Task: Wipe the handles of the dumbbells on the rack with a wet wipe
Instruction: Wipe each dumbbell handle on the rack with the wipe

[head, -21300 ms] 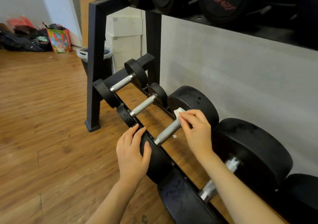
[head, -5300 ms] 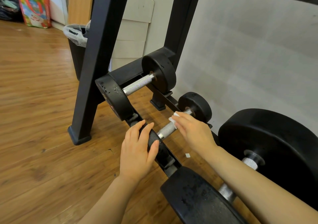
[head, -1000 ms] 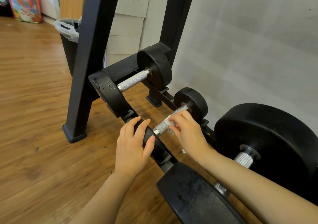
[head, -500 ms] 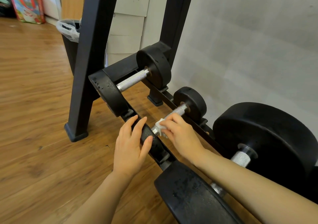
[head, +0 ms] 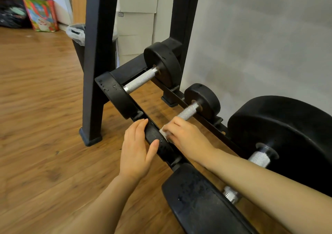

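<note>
Wood floor (head: 36, 108), grey wall (head: 260, 36)

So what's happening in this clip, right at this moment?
A person is cleaning dumbbells on a low rack. The right hand holds a white wet wipe on the near end of the small dumbbell's handle. The left hand rests on that dumbbell's front weight, steadying it. A dumbbell sits further along; a larger one sits nearer.

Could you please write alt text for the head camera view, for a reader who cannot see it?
A person's right hand presses a white wet wipe around the near end of a small dumbbell's handle on a black rack, while the left hand rests on that dumbbell's near weight. Another small dumbbell and a large one flank it.
</note>
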